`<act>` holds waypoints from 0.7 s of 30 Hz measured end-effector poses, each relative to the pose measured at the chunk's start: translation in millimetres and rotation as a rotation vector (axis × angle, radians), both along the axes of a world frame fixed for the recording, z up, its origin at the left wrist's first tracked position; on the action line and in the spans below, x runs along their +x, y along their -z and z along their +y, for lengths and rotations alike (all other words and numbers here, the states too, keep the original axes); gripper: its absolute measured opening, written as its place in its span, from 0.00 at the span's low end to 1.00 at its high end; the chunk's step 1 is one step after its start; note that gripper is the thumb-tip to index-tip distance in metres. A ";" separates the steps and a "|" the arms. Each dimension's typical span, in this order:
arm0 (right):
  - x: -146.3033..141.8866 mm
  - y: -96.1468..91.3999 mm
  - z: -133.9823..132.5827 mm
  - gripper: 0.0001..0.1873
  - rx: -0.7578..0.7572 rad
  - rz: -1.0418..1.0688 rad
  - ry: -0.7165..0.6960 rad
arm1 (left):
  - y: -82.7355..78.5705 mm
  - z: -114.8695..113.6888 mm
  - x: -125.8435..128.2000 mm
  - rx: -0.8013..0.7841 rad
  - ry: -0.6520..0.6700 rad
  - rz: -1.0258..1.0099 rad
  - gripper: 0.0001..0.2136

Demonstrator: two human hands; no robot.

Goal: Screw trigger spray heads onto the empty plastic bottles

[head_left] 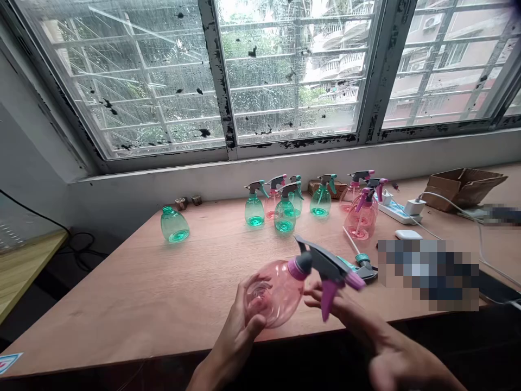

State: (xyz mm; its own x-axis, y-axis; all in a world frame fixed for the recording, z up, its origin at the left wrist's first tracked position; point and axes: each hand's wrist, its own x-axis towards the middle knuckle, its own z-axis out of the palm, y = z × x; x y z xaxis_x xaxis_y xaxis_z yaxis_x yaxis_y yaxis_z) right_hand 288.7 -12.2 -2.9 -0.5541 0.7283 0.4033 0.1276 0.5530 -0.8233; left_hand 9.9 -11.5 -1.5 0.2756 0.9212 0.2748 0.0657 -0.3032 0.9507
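Observation:
A pink translucent spray bottle point(280, 290) with a grey and purple trigger head point(325, 269) lies sideways in both my hands above the table's near edge. My left hand point(244, 317) cups its base. My right hand point(340, 309) is under the neck, fingers by the purple trigger. Just behind lies a loose teal and grey spray head with its tube point(360, 260). A headless green bottle point(174, 224) stands alone at the left.
Several green and pink spray bottles point(285, 209) stand in a group near the window wall on the wooden table point(142, 288). A white power strip point(401, 210), a cardboard box point(462, 187) and cables lie at the right. A blurred patch point(427, 271) covers something.

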 end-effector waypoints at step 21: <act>-12.3 23.2 89.7 0.43 0.330 -0.339 0.627 | 1.9 4.4 4.0 0.369 0.084 0.908 0.23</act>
State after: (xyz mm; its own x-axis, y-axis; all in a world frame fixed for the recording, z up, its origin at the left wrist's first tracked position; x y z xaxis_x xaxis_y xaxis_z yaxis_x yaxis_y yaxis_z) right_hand 276.4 77.5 -26.1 -0.2103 0.8177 0.5359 0.7119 0.5038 -0.4892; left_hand 13.9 -7.1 -3.5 0.5849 0.7880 0.1921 0.6894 -0.6078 0.3941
